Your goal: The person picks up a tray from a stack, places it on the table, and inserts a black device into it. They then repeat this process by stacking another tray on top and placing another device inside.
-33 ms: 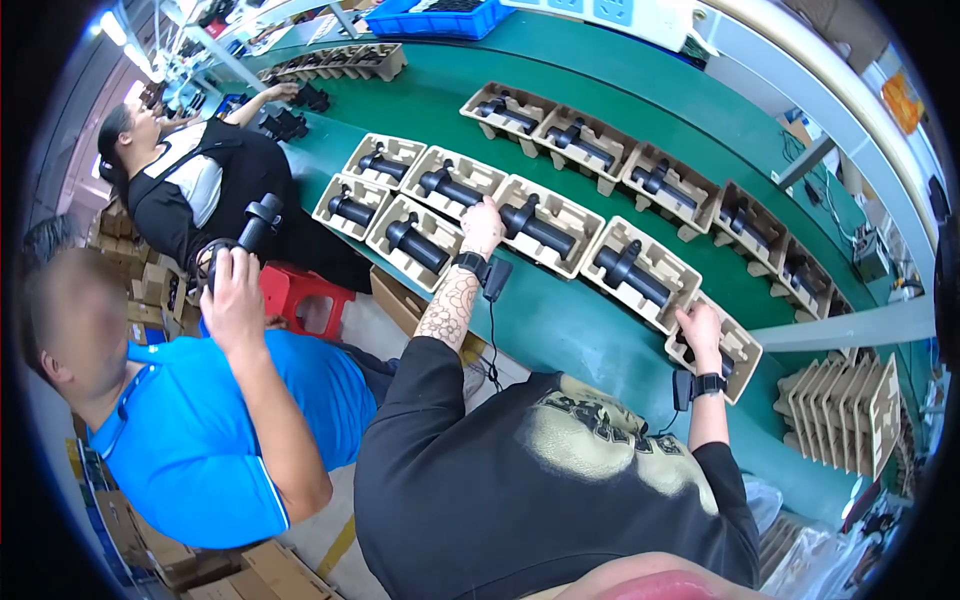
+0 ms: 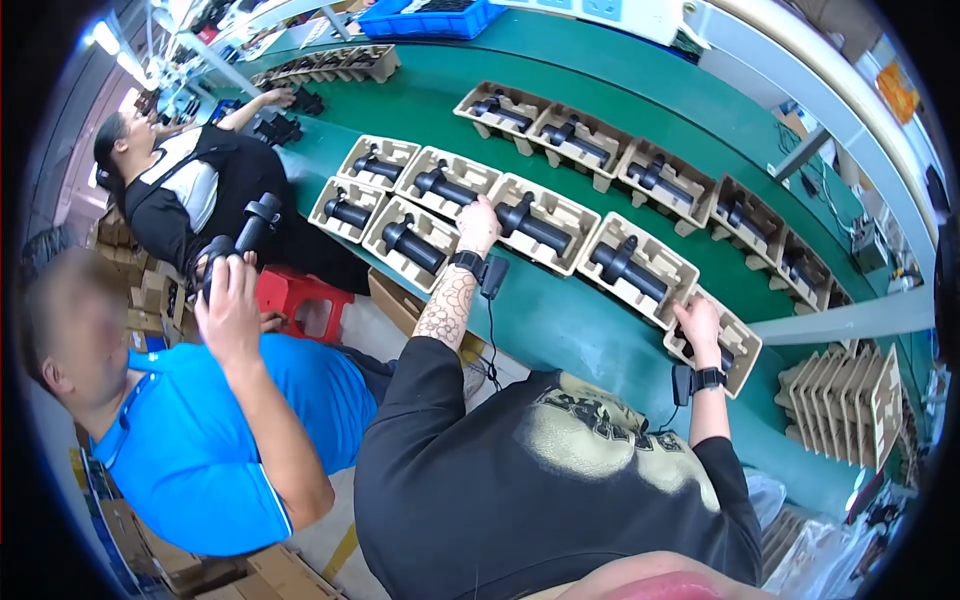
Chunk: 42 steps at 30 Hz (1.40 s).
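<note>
Tan trays (image 2: 580, 222) — black cylinders (image 2: 540, 231) inside; left hand (image 2: 478, 224), right hand (image 2: 700, 322) at edges — grip unclear.

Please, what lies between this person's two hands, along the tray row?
Head view: two beige trays, each holding a black part, between the left hand and right hand.

Beige trays (image 2: 582, 250) on green table (image 2: 545, 312)

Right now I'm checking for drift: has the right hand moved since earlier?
No: against the grey metal bar, the right hand shows no visible shift.
</note>
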### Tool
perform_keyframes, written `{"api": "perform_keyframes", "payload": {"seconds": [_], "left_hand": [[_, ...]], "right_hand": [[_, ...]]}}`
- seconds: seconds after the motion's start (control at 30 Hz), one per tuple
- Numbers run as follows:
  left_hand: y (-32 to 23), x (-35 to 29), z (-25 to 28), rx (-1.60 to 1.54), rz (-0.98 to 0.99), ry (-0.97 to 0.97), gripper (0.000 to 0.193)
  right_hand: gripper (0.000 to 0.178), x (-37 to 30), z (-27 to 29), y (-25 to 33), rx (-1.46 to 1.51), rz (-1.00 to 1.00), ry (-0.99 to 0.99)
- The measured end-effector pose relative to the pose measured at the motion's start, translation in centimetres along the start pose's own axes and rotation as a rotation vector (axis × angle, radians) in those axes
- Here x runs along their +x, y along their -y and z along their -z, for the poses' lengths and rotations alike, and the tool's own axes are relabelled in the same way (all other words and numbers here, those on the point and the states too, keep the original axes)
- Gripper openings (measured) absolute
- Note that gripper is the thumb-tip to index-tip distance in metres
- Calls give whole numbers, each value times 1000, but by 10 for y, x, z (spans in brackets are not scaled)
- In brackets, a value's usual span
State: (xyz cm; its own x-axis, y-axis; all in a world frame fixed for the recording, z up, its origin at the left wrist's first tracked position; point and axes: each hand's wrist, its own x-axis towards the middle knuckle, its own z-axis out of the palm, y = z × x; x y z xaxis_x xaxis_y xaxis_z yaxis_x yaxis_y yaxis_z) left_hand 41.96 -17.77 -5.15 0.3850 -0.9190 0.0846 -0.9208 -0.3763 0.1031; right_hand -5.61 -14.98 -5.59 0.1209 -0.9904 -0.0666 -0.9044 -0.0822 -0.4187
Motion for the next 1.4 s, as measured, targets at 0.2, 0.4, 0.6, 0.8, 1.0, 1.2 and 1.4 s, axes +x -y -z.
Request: {"api": "perform_keyframes", "payload": {"seconds": [0.2, 0.4, 0.6, 0.8, 1.0, 1.2, 1.4], "left_hand": [[-34, -20, 22, -196, -280, -299, 33], [-171, -153, 265, -1076, -1238, -64, 22], [-179, -209, 343, -1497, -1773, -117, 13], [-196, -220, 343, -1610, -1864, -171, 13], [-235, -228, 337, -1693, -1939, -130, 13], [-288, -253, 344, -1685, -1981, -189, 14], [-436, -268, 328, -1455, -1630, -327, 14]], "right_hand": [[45, -7, -14, 8, -116, 43, -79], [47, -5, -10, 2, -125, 22, -65], [27, -59, 1, 11, 790, -37, -349], [28, -150, 9, -63, 857, -207, -519], [25, -206, 62, -100, 1026, -369, -830], [26, -238, 130, -142, 923, -362, -995], [29, -303, 253, -237, 795, -351, -1356]]}}
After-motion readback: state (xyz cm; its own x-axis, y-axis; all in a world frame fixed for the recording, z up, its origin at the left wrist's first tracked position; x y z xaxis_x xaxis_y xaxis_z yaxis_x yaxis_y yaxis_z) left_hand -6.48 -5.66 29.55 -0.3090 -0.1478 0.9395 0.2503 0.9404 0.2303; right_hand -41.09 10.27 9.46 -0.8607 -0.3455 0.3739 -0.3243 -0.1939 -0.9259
